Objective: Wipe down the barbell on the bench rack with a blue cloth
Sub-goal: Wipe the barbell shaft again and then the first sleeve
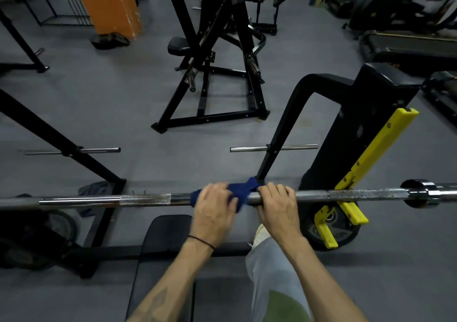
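From the head camera, the barbell runs level across the picture, resting on the yellow hook of the black bench rack at the right. The left hand lies over the bar near its middle, fingers curled round the blue cloth, which is wrapped about the shaft and bunches out toward the right. The right hand is just beside it, fingers hooked over the bare steel and touching the cloth's edge. The left hand looks smeared by motion, so its fingertips are hard to make out. The bar's left end fades into shadow; its right sleeve is cut off by the frame. Below the hands lies the black bench pad, partly hidden by the forearms.
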`<move>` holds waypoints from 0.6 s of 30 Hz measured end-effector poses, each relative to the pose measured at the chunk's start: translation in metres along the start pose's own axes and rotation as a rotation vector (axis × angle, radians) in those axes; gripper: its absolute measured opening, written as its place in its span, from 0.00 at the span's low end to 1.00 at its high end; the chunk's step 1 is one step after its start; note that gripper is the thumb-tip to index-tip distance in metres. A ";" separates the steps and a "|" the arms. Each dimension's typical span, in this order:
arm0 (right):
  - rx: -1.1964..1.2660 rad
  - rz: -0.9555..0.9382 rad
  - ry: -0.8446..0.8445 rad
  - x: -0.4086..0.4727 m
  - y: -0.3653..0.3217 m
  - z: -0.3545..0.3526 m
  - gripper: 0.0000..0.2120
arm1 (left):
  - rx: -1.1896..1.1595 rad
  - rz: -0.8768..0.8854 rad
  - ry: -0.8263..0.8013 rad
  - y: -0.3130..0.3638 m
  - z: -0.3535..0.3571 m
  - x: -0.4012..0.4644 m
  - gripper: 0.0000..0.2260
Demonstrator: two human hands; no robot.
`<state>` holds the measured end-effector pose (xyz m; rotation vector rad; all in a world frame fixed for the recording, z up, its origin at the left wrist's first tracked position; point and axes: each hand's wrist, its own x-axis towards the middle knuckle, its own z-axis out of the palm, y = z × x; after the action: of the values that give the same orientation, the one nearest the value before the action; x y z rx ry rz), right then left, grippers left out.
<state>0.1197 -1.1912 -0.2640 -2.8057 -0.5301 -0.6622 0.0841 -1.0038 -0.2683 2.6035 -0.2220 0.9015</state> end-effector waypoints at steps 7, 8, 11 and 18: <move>-0.001 0.068 0.025 0.002 -0.013 0.005 0.11 | 0.252 -0.307 0.021 -0.033 -0.015 0.000 0.11; -0.002 0.070 0.024 0.003 -0.013 0.005 0.10 | 0.247 -0.244 0.000 -0.014 -0.005 0.005 0.09; -0.007 0.002 0.055 0.001 -0.008 0.005 0.04 | 0.142 -0.022 -0.114 0.042 0.025 0.006 0.10; -0.023 -0.090 0.043 0.000 0.003 0.003 0.10 | 0.128 -0.091 -0.053 -0.038 -0.020 -0.023 0.24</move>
<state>0.1221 -1.1925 -0.2673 -2.7955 -0.6478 -0.7489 0.0652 -0.9600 -0.2792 2.7323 -0.0608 0.8414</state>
